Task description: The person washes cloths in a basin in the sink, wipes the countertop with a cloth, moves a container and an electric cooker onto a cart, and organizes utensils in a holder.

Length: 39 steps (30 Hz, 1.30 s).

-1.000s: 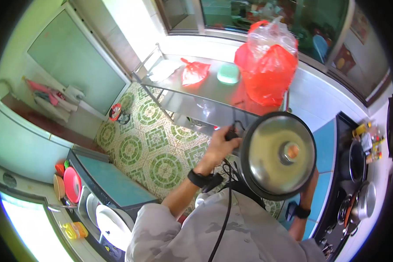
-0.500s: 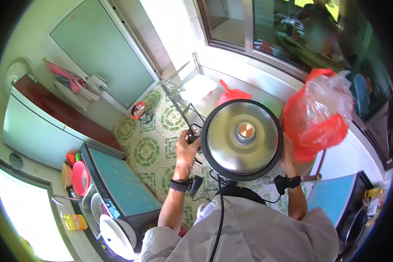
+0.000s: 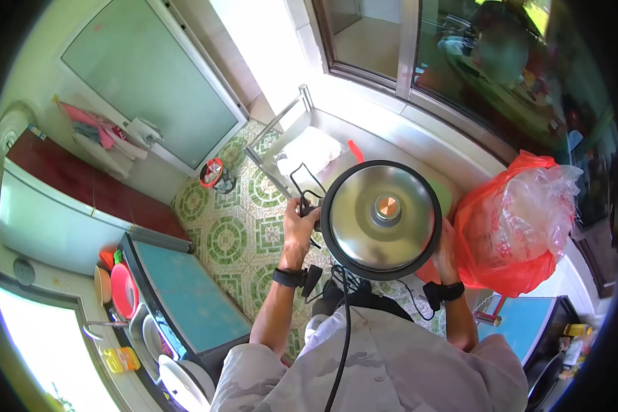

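A round pan with a domed metal lid [image 3: 357, 230] and a copper-topped knob is held level in front of the chest. My left hand [image 3: 299, 230] is wrapped round its handle at the left rim, with a loop of black cable beside the fingers. At the right rim, my right hand [image 3: 447, 253] grips the pan; its fingertips are partly hidden by the rim. A big red plastic bag [image 3: 494, 240] stands just right of that hand. Behind the pan is a metal table [image 3: 378, 130] bearing a white bag [image 3: 310, 150].
A blue-topped counter [image 3: 185, 292] with a pink basin [image 3: 124, 291] and sink is on the left. Another blue counter [image 3: 518, 323] is at the lower right. A small bin [image 3: 217, 176] stands on the tiled floor. A window [image 3: 474, 75] is beyond the table.
The pan has moved from the right, above the counter, to in front of the metal table. The view has turned right, and both hands still hold the pan.
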Available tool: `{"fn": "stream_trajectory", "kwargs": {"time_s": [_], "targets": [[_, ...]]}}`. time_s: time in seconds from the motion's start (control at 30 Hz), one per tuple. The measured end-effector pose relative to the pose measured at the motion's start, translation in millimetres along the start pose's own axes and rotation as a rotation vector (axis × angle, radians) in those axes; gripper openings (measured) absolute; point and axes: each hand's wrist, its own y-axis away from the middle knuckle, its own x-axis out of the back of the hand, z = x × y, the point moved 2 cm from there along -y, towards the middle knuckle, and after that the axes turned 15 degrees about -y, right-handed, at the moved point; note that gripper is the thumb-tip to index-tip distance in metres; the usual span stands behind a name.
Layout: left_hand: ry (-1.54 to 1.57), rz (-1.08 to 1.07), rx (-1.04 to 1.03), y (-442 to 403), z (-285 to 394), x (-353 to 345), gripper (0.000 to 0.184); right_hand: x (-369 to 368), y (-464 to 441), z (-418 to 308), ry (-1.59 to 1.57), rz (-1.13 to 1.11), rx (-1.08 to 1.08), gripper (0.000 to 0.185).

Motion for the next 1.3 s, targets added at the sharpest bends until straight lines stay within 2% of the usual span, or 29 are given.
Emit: {"fn": "stream_trajectory", "kwargs": {"time_s": [0.1,0.23,0.27,0.37,0.47,0.6,0.67,0.7,0.77,0.8,0.9,0.97,1.3], "targets": [[-0.035,-0.018,-0.010,-35,-6,-2,0.033,-13,-10,-5,0.191,-0.010,0.058,0.030],[0.023,-0.086,-0.011,-83,-1,-11,0.032,-37,-34,-4,0.229,0.188,-0.024,0.032],[0.044,-0.105,-0.013,-89,6,-12,0.030,-39,-41,-3,0.155,0.189,-0.121,0.034],[0.058,-0.149,-0.054,-112,10,-15,0.026,-25,-61,25,0.154,0.169,-0.082,0.034],[0.073,-0.154,-0.086,-113,16,-18,0.031,-29,-72,21,0.335,0.191,-0.029,0.034],[0.126,-0.228,-0.055,-87,18,-9,0.031,-18,-64,13,0.295,0.186,-0.027,0.034],[0.172,-0.239,-0.016,-66,19,-4,0.031,-1,-45,7,0.303,0.136,0.082,0.033],[0.137,-0.264,-0.012,-53,20,0,0.031,-9,-25,-8,0.331,0.126,0.040,0.033],[0.032,-0.291,-0.024,-35,3,2,0.030,-43,-6,-46,0.601,0.036,-0.044,0.027],[0.092,-0.309,0.029,-30,-2,0,0.029,-28,-1,-38,0.467,0.090,-0.116,0.027],[0.150,-0.338,0.105,-27,-7,-4,0.028,-27,9,-44,0.472,0.109,-0.082,0.029],[0.042,-0.329,0.015,-36,-4,-8,0.028,-28,4,-42,0.469,0.116,-0.086,0.030],[0.139,-0.312,-0.054,-72,-1,-46,0.029,-8,-37,-24,0.375,0.180,-0.018,0.037]]}}
